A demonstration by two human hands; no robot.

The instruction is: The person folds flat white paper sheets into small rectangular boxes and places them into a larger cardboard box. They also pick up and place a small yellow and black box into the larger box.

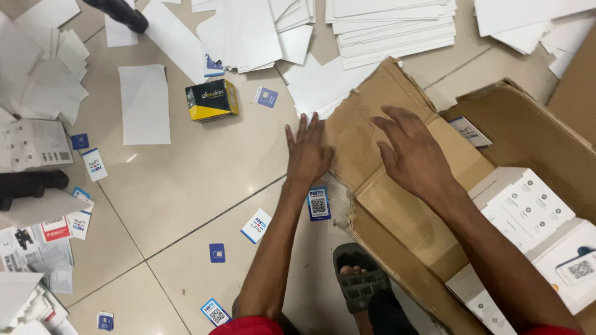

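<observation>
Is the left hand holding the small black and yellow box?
No: the left hand lies flat on the edge of the brown cardboard flap, while the small black and yellow box sits apart on the tiled floor.

white boxes cut off at right edge, paper stacks cropped at top, sandalled foot partly hidden

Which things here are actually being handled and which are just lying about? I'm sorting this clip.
In hand:
left hand and right hand, both flat on the flattened cardboard box
white boxes on it

Lying about:
black-and-yellow box
white sheet stacks
small cards on the floor
</observation>
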